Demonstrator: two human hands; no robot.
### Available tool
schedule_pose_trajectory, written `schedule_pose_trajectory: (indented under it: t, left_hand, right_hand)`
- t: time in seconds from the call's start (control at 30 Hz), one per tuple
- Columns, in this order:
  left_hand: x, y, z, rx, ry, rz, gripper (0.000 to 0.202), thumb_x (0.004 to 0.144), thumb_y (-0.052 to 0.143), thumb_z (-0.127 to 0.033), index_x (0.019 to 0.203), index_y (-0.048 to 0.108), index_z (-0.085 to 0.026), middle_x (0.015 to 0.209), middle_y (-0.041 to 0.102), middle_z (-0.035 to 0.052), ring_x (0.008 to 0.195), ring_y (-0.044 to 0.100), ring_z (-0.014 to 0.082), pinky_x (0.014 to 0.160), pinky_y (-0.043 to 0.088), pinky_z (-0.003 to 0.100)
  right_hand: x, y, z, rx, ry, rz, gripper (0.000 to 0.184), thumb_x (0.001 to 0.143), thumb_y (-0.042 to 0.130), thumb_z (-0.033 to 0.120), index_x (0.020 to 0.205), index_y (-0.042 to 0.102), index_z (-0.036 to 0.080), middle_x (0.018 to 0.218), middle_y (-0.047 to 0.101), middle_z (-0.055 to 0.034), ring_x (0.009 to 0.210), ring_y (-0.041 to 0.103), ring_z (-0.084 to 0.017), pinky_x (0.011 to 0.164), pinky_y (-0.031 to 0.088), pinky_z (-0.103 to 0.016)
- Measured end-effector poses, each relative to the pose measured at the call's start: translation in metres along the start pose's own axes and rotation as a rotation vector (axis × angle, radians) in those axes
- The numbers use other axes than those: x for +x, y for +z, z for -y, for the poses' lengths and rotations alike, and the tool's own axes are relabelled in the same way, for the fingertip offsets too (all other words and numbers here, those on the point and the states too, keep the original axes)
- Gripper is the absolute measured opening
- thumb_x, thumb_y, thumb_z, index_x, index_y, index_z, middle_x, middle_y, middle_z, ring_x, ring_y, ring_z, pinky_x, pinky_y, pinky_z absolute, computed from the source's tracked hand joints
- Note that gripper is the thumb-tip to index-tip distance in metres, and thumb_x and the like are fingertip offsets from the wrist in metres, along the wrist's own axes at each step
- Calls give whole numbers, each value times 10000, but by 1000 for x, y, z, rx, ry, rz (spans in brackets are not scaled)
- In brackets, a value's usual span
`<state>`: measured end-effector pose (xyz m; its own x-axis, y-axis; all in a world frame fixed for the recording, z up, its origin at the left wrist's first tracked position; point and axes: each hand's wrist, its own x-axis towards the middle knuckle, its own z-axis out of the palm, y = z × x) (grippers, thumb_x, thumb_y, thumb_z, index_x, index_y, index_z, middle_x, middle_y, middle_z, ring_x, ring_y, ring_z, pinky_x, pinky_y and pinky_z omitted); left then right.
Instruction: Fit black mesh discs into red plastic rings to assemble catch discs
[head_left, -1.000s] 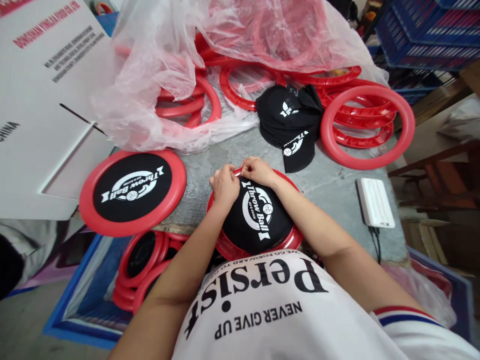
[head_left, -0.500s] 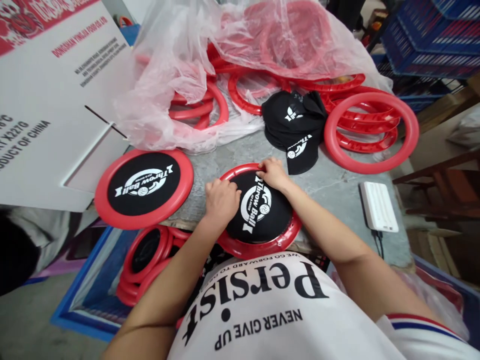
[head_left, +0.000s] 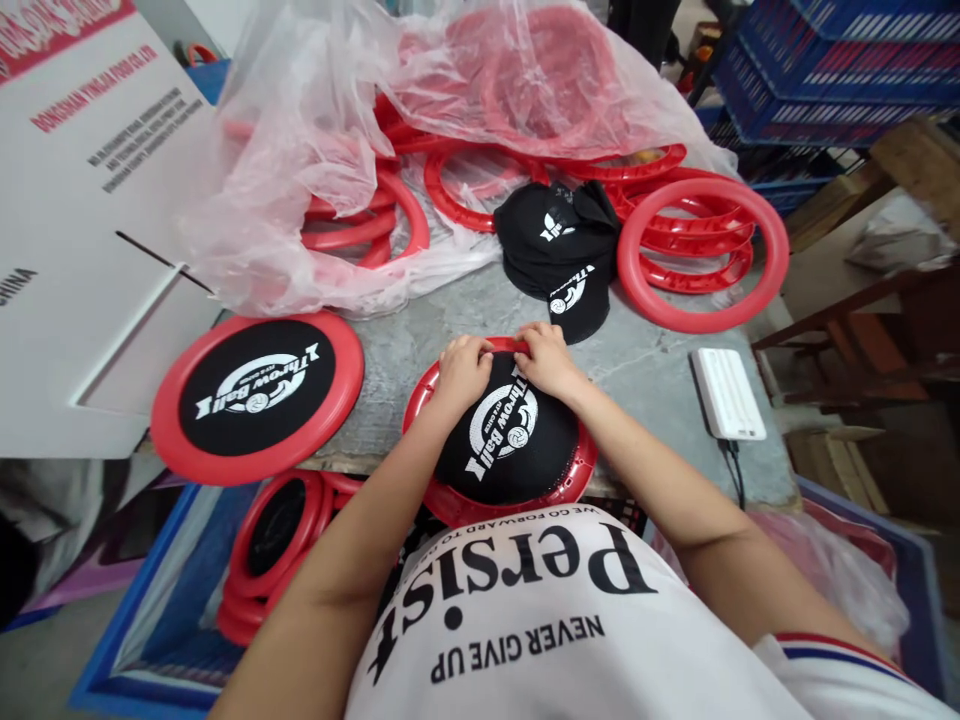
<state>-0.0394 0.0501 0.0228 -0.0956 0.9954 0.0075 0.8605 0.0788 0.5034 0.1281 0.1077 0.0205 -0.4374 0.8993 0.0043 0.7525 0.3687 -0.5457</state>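
Note:
A black fabric disc (head_left: 501, 440) with white "Throw Ball" print lies in a red plastic ring (head_left: 577, 478) at the table's front edge, against the shirt. At the far rim, my left hand (head_left: 463, 372) has its fingers curled on the edge of the fabric. Close beside it, my right hand (head_left: 551, 360) pinches the same edge, thumb and fingers bent over the rim. Both hands partly hide the fabric's border. To the left sits a red-rimmed disc (head_left: 259, 395) with the same print. Behind my right hand is a pile of black fabric pieces (head_left: 559, 250).
Several red rings (head_left: 705, 255) lie at the back right, others under a clear plastic bag (head_left: 300, 130). A white power bank (head_left: 727, 393) with a cable rests at the right. A blue crate (head_left: 161, 590) below holds red-rimmed discs. A white carton (head_left: 82, 250) stands left.
My left hand has moved from the ring's left side to its far rim, closer to my right hand. My right hand stays at the far rim. The camera view has shifted slightly.

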Motion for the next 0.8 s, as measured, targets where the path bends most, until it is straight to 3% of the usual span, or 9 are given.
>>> schedule_pose_trajectory:
  t: [0.2, 0.37, 0.63, 0.8]
  left_hand:
    - [9, 2, 3, -122, 26, 41, 295, 937, 513, -184, 1062, 776, -232, 1059, 697, 72, 1086, 634, 240, 1036, 486, 380]
    - [14, -3, 1, -180, -30, 123, 228, 870, 633, -209, 1006, 813, -247, 971, 659, 55, 931, 646, 213, 953, 513, 364]
    - [13, 5, -10, -161, -179, 29, 111, 867, 698, -280, 881, 808, -283, 960, 688, 39, 916, 651, 223, 862, 505, 358]
    - [11, 6, -11, -165, -190, 3, 115, 880, 693, -278, 890, 807, -287, 988, 697, 37, 935, 652, 229, 879, 493, 365]
  right_hand:
    - [21, 7, -4, 143, 42, 90, 145, 815, 610, 121, 855, 729, 193, 1074, 718, -81, 1097, 602, -261, 1066, 436, -420]
    - [12, 11, -6, 179, 7, 18, 150, 766, 612, 105, 794, 720, 205, 1083, 718, -79, 1118, 612, -264, 1064, 445, -433]
    - [11, 6, -7, 220, 9, 24, 118, 743, 650, 116, 679, 638, 214, 1100, 722, -68, 1146, 629, -258, 1090, 428, -441]
    - [9, 5, -4, 215, 27, 27, 151, 775, 661, 121, 668, 603, 211, 1144, 720, -77, 1147, 624, -247, 1080, 426, -417]
